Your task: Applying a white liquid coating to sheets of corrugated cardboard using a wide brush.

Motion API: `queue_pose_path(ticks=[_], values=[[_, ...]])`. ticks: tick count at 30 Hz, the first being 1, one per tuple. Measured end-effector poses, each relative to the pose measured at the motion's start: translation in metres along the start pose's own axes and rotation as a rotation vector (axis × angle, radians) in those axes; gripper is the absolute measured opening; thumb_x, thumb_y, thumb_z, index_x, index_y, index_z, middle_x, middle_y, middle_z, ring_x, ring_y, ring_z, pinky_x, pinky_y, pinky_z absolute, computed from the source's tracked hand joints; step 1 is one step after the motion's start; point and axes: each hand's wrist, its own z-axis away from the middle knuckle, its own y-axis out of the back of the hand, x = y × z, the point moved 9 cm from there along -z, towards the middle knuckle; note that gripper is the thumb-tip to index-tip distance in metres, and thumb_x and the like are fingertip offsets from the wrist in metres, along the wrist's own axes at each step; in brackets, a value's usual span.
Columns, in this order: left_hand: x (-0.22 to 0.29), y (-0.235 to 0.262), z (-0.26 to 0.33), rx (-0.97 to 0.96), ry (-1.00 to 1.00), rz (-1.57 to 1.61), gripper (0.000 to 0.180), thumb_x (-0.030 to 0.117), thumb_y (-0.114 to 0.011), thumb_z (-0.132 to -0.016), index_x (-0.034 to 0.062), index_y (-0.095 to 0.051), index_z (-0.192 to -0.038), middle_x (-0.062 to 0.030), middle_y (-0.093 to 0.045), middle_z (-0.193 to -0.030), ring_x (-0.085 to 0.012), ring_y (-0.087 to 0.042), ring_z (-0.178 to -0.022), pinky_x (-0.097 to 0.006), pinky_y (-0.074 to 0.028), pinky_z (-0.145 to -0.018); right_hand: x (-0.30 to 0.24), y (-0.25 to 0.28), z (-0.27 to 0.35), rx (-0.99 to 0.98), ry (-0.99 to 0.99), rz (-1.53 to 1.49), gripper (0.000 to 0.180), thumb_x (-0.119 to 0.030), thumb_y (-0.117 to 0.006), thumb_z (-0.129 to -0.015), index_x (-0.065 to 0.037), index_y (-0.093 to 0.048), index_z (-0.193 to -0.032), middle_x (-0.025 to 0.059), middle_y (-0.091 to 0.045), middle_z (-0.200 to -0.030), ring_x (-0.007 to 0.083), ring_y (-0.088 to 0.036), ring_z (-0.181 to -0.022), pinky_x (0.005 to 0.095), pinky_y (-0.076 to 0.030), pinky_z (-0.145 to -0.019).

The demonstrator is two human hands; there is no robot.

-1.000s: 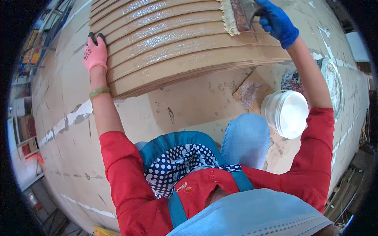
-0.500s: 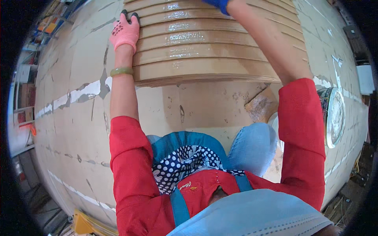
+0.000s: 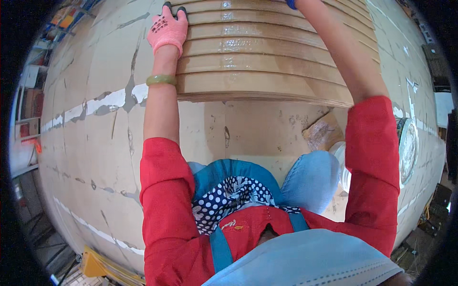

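Cardboard sheets (image 3: 257, 81) lie in front of me in a shingled stack, each edge set back from the one nearer me. Shiny wet-looking patches run across them just left of the middle. My left hand (image 3: 167, 31), in a pink glove with dark fingertips, lies at the stack's left edge, fingers apart and holding nothing that I can see. At the top edge only a bit of the blue glove on my right hand (image 3: 291, 4) shows, over the far part of the sheets. Its fingers, and whatever they hold, are out of the picture.
Brown sheeting with torn white and grey strips covers the floor (image 3: 95, 152). By my right knee stands a white tub (image 3: 339, 164), near a stained cardboard piece (image 3: 324, 131). A round container (image 3: 408, 152) is beyond my right sleeve. Shelving (image 3: 28, 105) lines the far left.
My right hand has gone farther away, mostly past the top edge. The whole view has shifted a little, so the stack and my left hand appear farther right and higher.
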Motion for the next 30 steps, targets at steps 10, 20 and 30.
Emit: queue_pose_path(ticks=[10, 20, 30], values=[[-0.011, 0.013, 0.01, 0.027, 0.013, 0.003, 0.056, 0.048, -0.037, -0.091, 0.0134, -0.044, -0.134, -0.0211, -0.057, -0.12, -0.0364, -0.055, -0.11, -0.045, -0.043, -0.094, -0.118, -0.015, 0.108, -0.44, 0.253, -0.286, 0.008, -0.012, -0.069, -0.075, -0.005, -0.064, -0.075, 0.0106, -0.064, -0.071, 0.0237, -0.063, -0.066, 0.0333, -0.05, -0.063], [-0.018, -0.001, -0.003, 0.047, -0.007, 0.017, 0.057, 0.046, -0.035, -0.092, 0.0119, -0.042, -0.137, -0.02, -0.057, -0.123, -0.033, -0.053, -0.115, -0.042, -0.04, -0.099, -0.115, -0.014, 0.095, -0.207, 0.353, -0.172, 0.008, -0.013, -0.068, -0.074, -0.006, -0.064, -0.075, 0.0103, -0.063, -0.072, 0.0253, -0.061, -0.064, 0.0325, -0.049, -0.061], [-0.018, -0.001, -0.003, 0.062, -0.017, 0.023, 0.056, 0.046, -0.038, -0.091, 0.0112, -0.045, -0.135, -0.0207, -0.057, -0.122, -0.0346, -0.055, -0.111, -0.043, -0.042, -0.096, -0.142, 0.013, 0.113, -0.234, 0.195, -0.383, 0.007, -0.009, -0.069, -0.072, -0.007, -0.063, -0.075, 0.0097, -0.062, -0.071, 0.0251, -0.061, -0.065, 0.0345, -0.049, -0.062]])
